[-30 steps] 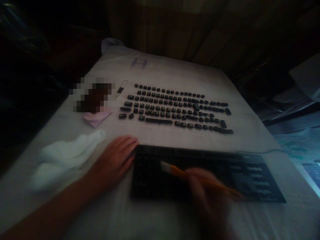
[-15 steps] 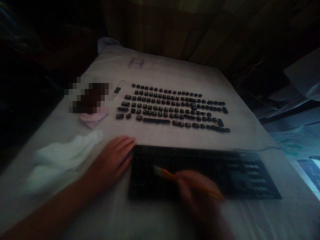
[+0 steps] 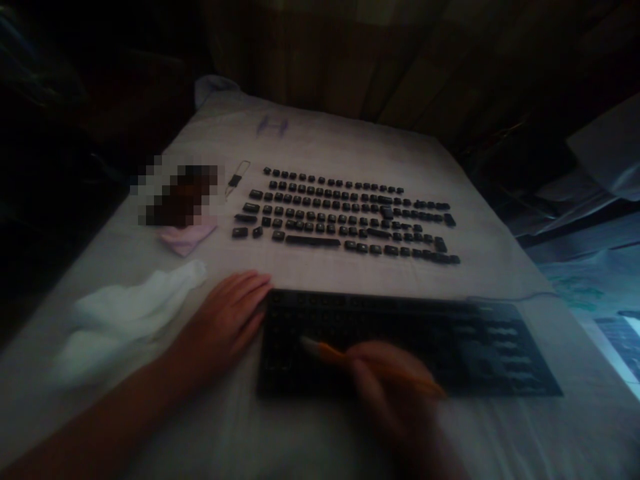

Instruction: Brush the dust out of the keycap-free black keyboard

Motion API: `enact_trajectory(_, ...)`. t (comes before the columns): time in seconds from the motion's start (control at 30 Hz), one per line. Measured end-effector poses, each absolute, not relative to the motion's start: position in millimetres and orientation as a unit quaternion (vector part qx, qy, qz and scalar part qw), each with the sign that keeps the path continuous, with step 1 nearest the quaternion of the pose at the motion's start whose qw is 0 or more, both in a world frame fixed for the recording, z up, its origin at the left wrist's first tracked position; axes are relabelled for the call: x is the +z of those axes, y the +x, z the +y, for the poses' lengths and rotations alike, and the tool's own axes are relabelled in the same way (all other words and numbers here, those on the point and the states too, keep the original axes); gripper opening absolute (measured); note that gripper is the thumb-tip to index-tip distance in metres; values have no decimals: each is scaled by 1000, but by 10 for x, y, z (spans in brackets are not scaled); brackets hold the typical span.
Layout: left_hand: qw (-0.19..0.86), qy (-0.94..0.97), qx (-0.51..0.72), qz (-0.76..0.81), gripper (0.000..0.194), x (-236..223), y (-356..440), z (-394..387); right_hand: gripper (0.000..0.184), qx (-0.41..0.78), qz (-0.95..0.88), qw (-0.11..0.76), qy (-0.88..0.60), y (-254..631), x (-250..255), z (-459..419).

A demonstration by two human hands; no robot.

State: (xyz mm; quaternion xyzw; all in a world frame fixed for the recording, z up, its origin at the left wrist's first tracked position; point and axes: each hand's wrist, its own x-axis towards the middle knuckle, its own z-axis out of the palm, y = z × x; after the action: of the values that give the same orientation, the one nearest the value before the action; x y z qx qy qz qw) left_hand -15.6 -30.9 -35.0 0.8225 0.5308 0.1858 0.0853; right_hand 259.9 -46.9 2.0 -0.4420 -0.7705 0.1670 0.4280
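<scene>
The right hand (image 3: 390, 373) had its grip closed around the brush (image 3: 329, 353), whose length slanted leftward, bristles over the left part of the keyboard (image 3: 410, 323). The keyboard lay lengthwise left to right; the left hand (image 3: 225, 317), fingers extended, grasping nothing visible, rested by its far-left corner.

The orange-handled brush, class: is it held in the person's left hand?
No, the right hand holds the orange-handled brush over the black keyboard, while the left hand lies beside the keyboard's left end.
</scene>
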Motion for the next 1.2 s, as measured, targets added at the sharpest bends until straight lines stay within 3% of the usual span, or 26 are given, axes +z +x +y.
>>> enact_trajectory(0.27,77,828,190,521,42,-354,-166,-307,14,146,-740,458,-471,2636,-33,-460)
enact_trajectory(0.73,86,824,189,527,43,-336,-163,-309,23,134,-795,400,-437,2571,88,-400)
enact_trajectory(1.2,81,826,187,525,43,-336,-167,-306,18,181,-761,435,-445,2605,-2,-482)
